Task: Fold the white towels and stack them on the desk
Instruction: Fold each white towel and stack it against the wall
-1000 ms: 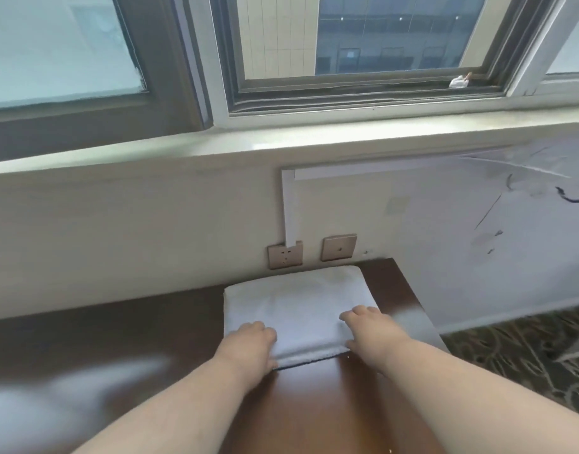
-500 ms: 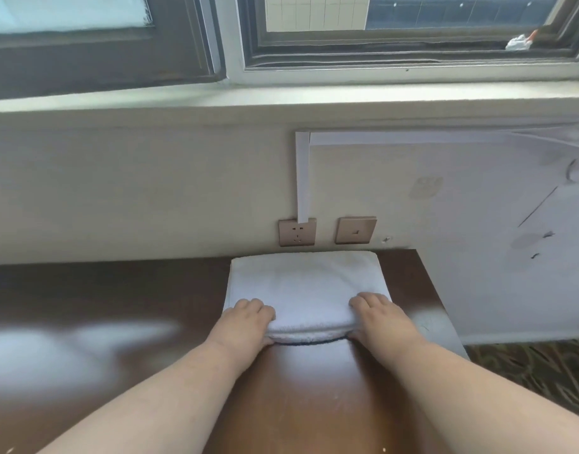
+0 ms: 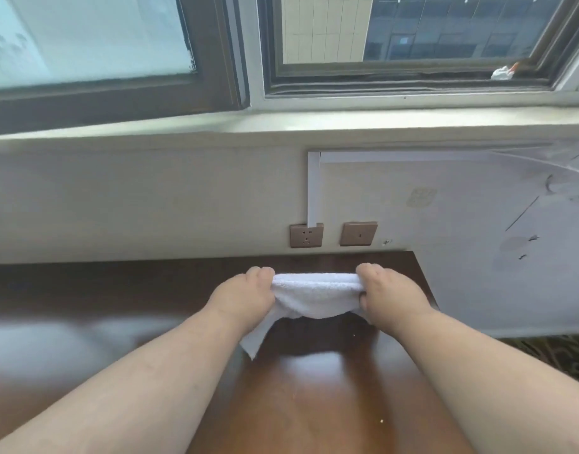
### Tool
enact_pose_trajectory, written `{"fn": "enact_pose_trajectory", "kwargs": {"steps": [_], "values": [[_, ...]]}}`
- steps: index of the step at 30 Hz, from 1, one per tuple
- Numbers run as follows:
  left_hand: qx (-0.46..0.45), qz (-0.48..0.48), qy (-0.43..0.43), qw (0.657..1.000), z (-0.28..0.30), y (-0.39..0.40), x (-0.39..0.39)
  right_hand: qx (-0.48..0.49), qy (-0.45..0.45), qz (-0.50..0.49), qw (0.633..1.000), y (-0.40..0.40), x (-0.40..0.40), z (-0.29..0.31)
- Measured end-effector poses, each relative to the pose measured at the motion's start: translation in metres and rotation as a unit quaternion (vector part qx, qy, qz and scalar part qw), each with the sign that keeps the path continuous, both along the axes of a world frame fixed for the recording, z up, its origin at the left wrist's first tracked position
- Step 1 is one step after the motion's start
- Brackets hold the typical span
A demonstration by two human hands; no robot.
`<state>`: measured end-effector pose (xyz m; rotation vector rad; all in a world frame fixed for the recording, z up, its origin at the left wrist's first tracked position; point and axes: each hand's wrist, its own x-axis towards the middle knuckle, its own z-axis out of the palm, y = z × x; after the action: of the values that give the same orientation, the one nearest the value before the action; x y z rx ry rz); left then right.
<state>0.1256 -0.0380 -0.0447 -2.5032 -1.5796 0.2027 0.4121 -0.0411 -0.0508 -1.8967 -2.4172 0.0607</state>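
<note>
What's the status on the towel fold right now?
Left hand and right hand each grip an end of the towel. Towel bunched above desk. Nothing in the way.

Both hands out front: the left hand [image 3: 240, 298] and right hand [image 3: 391, 294] each grip an end of the white towel [image 3: 316, 298], which is bunched and sags between them above the dark wooden desk [image 3: 314, 388], one corner dangling by the left wrist; two wall sockets [image 3: 306, 235] sit just behind
</note>
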Motion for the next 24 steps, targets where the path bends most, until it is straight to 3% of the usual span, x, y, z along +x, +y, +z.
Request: {"fn": "enact_pose_trajectory", "kwargs": {"steps": [2,7,11,18,24], "values": [[-0.042,0.022,-0.046,0.998,0.021,0.003,-0.015,-0.017,-0.003,0.031,0.999,-0.002,0.003,0.023],[-0.065,-0.022,-0.017,0.998,0.065,0.003,-0.043,0.007,-0.057,0.108,0.992,-0.014,0.001,0.067],[-0.056,0.031,-0.028,0.998,0.097,-0.006,-0.056,-0.027,-0.033,0.088,0.995,-0.006,-0.018,0.096],[0.025,0.166,-0.028,0.985,0.148,-0.053,-0.076,-0.04,-0.026,0.167,0.985,0.017,-0.054,0.143],[0.087,0.26,-0.003,0.962,0.182,-0.132,-0.103,0.036,-0.007,0.242,0.97,0.014,-0.096,0.177]]}}
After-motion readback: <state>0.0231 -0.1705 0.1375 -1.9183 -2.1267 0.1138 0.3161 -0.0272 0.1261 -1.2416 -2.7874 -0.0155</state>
